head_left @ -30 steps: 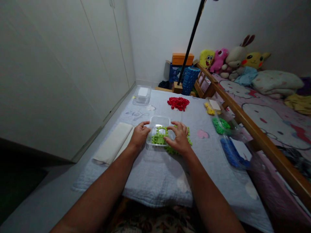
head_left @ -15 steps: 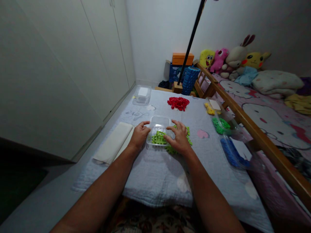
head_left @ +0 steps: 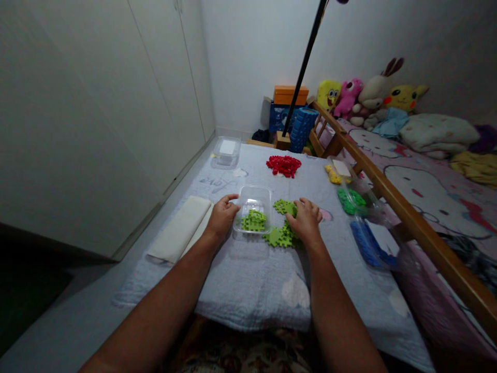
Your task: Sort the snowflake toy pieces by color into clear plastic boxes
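Note:
A clear plastic container [head_left: 254, 197] sits on a pale blue blanket [head_left: 252, 274] and holds a small heap of light green puzzle pieces [head_left: 253, 221]. My left hand [head_left: 222, 216] grips the container's left edge, fingers curled round it. More light green pieces [head_left: 280, 234] lie loose on the blanket just right of the container. My right hand [head_left: 306, 221] rests on that loose pile with its fingers bent down over the pieces; whether it holds any is hidden.
A red pile [head_left: 283, 165] lies farther back, a second clear box [head_left: 225, 151] at the far left. Bags of yellow [head_left: 334, 175], dark green [head_left: 351, 201] and blue pieces [head_left: 368, 243] line the right side by a wooden bed rail [head_left: 404, 212]. A folded white cloth [head_left: 179, 228] lies left.
My right hand has left the container and moved right onto the loose green pieces. The heap of pieces stays in the container. My left hand has kept its hold.

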`<state>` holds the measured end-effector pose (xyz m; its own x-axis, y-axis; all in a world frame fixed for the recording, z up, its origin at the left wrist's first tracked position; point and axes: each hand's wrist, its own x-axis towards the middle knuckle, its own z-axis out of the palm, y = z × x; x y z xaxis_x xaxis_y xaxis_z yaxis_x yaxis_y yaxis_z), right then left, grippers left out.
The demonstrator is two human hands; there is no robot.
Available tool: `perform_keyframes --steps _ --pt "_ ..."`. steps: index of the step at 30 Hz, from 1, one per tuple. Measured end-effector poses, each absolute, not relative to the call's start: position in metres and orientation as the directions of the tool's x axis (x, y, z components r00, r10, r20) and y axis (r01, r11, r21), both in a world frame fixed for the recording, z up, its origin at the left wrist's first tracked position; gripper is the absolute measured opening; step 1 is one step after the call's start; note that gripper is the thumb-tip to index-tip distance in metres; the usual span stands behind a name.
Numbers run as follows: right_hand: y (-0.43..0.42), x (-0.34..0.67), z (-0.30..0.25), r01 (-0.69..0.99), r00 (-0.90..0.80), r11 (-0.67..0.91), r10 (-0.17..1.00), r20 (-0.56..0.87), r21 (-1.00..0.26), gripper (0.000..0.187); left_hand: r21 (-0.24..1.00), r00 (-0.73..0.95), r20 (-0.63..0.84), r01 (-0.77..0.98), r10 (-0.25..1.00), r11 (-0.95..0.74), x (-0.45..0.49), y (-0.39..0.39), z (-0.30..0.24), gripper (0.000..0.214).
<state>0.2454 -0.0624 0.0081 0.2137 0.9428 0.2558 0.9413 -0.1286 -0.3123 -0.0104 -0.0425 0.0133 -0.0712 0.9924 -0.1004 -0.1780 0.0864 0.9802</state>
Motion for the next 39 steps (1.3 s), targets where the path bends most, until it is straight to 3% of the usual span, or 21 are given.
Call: perform_keyframes --steps 5,14,20,22,25,29,33,39 --pt "-0.063 0.244 0.007 0.95 0.23 -0.175 0.952 0.203 -0.257 0.038 0.979 -0.067 -0.103 -0.181 0.992 0.09 -0.01 -0.043 0.014 0.051" --pt "-0.062 0.243 0.012 0.94 0.26 -0.203 0.947 0.187 -0.275 0.032 0.981 -0.058 -0.1 -0.172 0.993 0.088 -0.01 -0.042 0.013 0.053" --pt "-0.059 0.245 0.011 0.908 0.303 -0.211 0.927 0.219 -0.363 0.031 0.979 -0.062 -0.106 -0.18 0.992 0.093 -0.01 -0.043 0.015 0.053" --pt "-0.057 0.245 0.013 0.874 0.292 -0.136 0.914 0.281 -0.466 0.031 0.978 -0.065 -0.107 -0.185 0.992 0.094 -0.009 -0.043 0.014 0.054" --pt "-0.059 0.239 0.021 0.796 0.164 0.137 0.889 0.428 -0.59 0.028 0.981 -0.064 -0.095 -0.173 0.993 0.083 -0.01 -0.042 0.011 0.053" --pt "-0.068 0.219 0.033 0.702 -0.052 0.396 0.857 0.512 -0.592 0.021 0.985 -0.067 -0.082 -0.158 0.994 0.07 -0.01 -0.041 0.01 0.05" --pt "-0.073 0.2 0.037 0.706 -0.201 0.438 0.878 0.435 -0.556 0.022 0.983 -0.064 -0.093 -0.167 0.994 0.081 -0.01 -0.043 0.013 0.051" --pt "-0.074 0.193 0.032 0.753 -0.242 0.405 0.904 0.353 -0.52 0.02 0.982 -0.063 -0.093 -0.169 0.994 0.081 -0.009 -0.044 0.015 0.052"
